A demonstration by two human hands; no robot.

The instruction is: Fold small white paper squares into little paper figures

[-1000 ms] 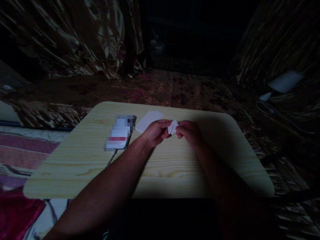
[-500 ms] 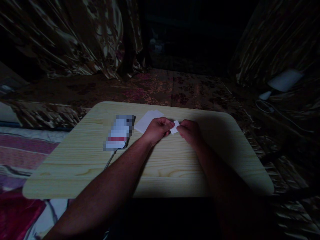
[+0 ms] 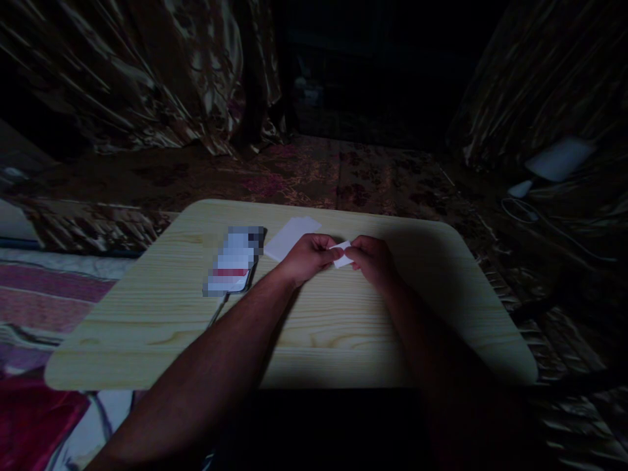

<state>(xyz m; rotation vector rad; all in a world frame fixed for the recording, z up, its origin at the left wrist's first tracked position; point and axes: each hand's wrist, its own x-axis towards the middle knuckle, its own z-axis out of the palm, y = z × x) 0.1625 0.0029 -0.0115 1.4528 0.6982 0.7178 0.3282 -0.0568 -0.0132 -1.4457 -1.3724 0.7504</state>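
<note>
Between my two hands, just above the wooden table (image 3: 314, 327), is a small folded piece of white paper (image 3: 342, 259). My left hand (image 3: 312, 255) pinches its left side, the thumb lying on the paper. On the other side my right hand (image 3: 371, 256) is closed on the right edge with thumb and fingers. Behind my left hand lies a stack of white paper sheets (image 3: 290, 234), partly covered by that hand. The exact folds in the small paper are too dim to make out.
A phone (image 3: 234, 258), its surface blurred out, lies at the table's left with a cable (image 3: 218, 310) running from its lower end. Past the table's right side stands a white lamp (image 3: 559, 159). Patterned curtains (image 3: 196, 72) hang behind, and striped bedding (image 3: 53, 301) lies at left.
The small paper has turned in my fingers: its upper corner is lower and it shows a flatter, narrower shape. Both hands stay nearly in place, still gripping it.
</note>
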